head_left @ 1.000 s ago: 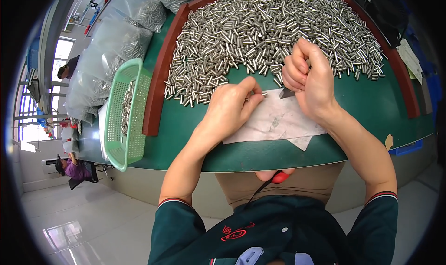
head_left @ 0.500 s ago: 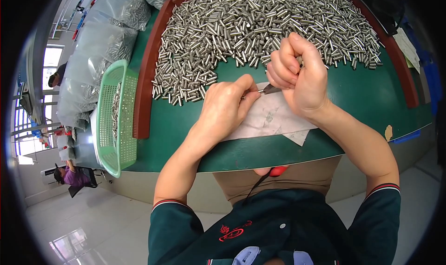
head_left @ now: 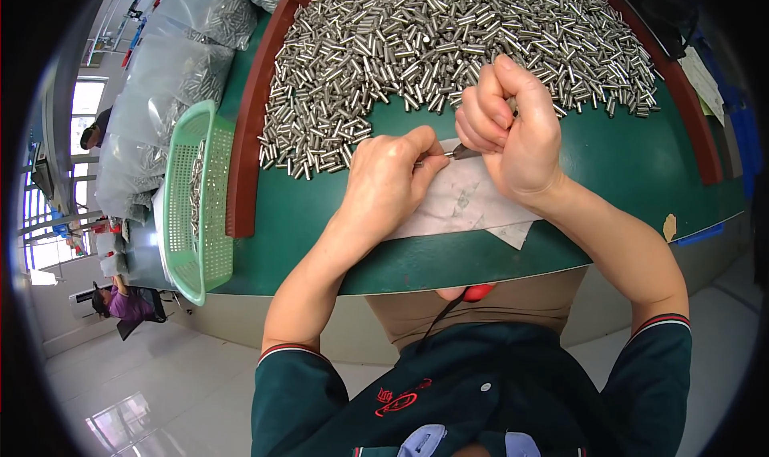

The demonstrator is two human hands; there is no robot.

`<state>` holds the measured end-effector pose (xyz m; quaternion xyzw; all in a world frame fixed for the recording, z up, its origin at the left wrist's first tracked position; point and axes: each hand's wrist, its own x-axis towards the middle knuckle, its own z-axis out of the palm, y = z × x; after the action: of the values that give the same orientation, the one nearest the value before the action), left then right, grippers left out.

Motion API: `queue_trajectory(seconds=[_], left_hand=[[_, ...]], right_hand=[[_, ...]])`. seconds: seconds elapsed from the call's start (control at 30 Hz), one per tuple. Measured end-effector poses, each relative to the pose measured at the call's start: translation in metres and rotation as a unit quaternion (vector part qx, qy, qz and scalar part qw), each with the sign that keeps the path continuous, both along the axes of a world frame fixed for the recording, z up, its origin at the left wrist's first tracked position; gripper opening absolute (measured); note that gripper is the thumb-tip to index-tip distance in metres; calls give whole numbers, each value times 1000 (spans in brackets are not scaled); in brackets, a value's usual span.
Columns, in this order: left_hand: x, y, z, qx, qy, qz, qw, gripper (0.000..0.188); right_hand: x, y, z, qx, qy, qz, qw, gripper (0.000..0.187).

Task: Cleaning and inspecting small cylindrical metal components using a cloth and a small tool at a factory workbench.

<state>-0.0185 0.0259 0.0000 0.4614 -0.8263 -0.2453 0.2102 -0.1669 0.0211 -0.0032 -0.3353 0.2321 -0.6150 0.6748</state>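
Dark green shirt [head_left: 465, 377], striped cuffs [head_left: 292, 348]

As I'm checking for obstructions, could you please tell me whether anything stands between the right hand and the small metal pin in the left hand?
Only the dark tool held in the right hand shows between it and the metal pin in the left hand; the pale cloth lies below.

Through the head view I have my 2 bare forearms [head_left: 311, 266] angling inward from bent elbows. My left hand [head_left: 388, 173] lies with its back upward, thumb and index finger in a pinch. My right hand [head_left: 517, 132] sits near it, farther forward, fingers curled in toward the palm, wrist almost straight.
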Motion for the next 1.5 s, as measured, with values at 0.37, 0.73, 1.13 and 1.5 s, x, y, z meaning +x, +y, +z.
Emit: queue_trajectory(seconds=[0.37, 0.73, 1.13, 1.5], left_hand=[[-3, -3, -2, -8, 9, 5, 1000, 10], [28, -21, 4, 510, 514, 31, 689, 10], [30, -29, 6, 424, 497, 108, 749, 24], [5, -38, -9, -128, -55, 144, 980, 18]], right_hand=[[8, 1, 5, -45, 84, -37, 995, 41], [-2, 1, 2, 3, -21, 8, 1000, 40], [-3, -2, 1, 18, -21, 20, 999, 40], [-4, -1, 3, 21, -13, 14, 1000, 40]])
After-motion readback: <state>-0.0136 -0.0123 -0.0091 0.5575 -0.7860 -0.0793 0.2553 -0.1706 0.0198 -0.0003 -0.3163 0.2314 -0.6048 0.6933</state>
